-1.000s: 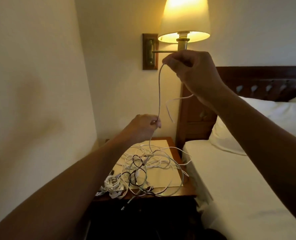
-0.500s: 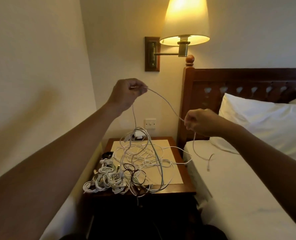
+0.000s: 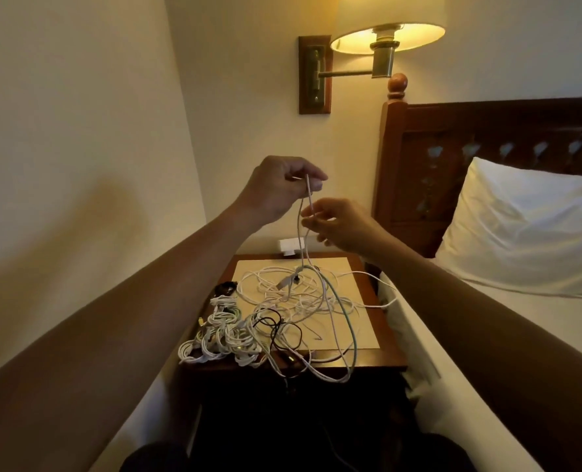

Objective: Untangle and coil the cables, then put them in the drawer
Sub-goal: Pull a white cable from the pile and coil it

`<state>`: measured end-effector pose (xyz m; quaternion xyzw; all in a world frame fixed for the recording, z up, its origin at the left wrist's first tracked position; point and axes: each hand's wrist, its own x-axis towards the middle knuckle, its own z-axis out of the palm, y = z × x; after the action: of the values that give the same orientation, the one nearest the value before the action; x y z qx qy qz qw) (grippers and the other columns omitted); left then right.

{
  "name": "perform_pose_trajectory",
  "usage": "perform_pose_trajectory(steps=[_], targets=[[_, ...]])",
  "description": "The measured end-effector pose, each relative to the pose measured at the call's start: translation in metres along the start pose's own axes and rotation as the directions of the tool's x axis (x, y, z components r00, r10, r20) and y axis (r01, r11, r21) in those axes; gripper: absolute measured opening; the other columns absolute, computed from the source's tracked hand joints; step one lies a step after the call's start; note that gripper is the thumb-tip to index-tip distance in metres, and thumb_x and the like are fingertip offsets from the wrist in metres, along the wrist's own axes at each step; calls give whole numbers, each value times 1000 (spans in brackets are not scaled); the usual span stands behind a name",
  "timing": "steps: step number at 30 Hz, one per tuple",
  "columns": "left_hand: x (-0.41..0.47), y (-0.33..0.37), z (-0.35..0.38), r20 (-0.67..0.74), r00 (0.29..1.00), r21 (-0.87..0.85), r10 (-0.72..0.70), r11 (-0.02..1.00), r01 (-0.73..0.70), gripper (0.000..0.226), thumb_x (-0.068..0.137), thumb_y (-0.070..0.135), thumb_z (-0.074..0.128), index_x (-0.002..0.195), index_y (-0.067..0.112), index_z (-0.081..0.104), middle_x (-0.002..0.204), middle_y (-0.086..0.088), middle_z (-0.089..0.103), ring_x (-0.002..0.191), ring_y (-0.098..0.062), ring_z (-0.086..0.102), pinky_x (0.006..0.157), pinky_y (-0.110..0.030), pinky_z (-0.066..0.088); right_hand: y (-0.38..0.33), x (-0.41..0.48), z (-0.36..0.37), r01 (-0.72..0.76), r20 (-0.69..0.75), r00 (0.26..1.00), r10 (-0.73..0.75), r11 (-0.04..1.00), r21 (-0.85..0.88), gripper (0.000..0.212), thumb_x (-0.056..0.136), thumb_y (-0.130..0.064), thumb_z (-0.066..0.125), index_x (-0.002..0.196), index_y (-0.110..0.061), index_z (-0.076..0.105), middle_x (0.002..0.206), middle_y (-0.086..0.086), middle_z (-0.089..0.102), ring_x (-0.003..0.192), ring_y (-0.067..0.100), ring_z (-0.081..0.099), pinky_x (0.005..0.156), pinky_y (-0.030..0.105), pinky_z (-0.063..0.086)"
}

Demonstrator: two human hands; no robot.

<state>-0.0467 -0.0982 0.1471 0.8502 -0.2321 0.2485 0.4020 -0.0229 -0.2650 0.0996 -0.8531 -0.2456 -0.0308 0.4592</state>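
I'm looking into a bedroom: a bed (image 3: 453,396) with a white pillow (image 3: 528,226) against a carved wooden headboard (image 3: 453,131), a lit wall lamp (image 3: 388,25) above, and a nightstand (image 3: 386,342) beside it.

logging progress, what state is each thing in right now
left hand, pinching the white cable
right hand, pinching the same cable lower down
white cable, lifted, running down into the tangle
cable tangle, knotted, loose on the nightstand
coiled cables, bundled at nightstand's left front
wall lamp, lit
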Motion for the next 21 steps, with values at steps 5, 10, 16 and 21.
perform_pose_trajectory(steps=[5, 10, 16, 21], targets=[[-5, -13, 4, 56, 998, -80, -2, 997, 6, 16, 94, 10, 72, 110, 6, 75, 97, -7, 77, 90, -15, 76, 82, -30, 62, 20, 10, 3, -15, -7, 1000, 16, 994, 111, 23, 102, -33, 62, 119, -19, 69, 85, 3, 69, 69, 12, 64, 58, 22, 51], [-10, -25, 25, 102, 994, -243, -31, 968, 55, 18, 92, 5, 73, 109, 0, 74, 97, -15, 77, 92, -25, 76, 84, -31, 61, 39, 10, 5, -19, 164, 986, 5, 996, 86, 18, 102, -25, 63, 111, -11, 72, 76, 5, 67, 57, 8, 58, 52, 19, 47], [-28, -72, 41, -33, 973, -248, -227, 945, 212, 34, 92, 6, 72, 124, 17, 68, 114, -6, 72, 90, -21, 76, 83, -40, 63, 57, 15, -23, -101, 51, 995, 91, 959, 266, 19, 104, -18, 57, 107, -7, 73, 84, 4, 74, 65, 8, 63, 58, 17, 52], [-63, -109, 101, 370, 879, 110, -301, 954, 281, 44, 95, 35, 71, 136, 29, 57, 131, 8, 61, 117, -9, 58, 92, -30, 51, 54, 22, -37, -116, 70, 993, 96, 901, 418, 22, 105, -19, 55, 107, -3, 72, 82, 4, 71, 63, 8, 57, 57, 19, 48]])
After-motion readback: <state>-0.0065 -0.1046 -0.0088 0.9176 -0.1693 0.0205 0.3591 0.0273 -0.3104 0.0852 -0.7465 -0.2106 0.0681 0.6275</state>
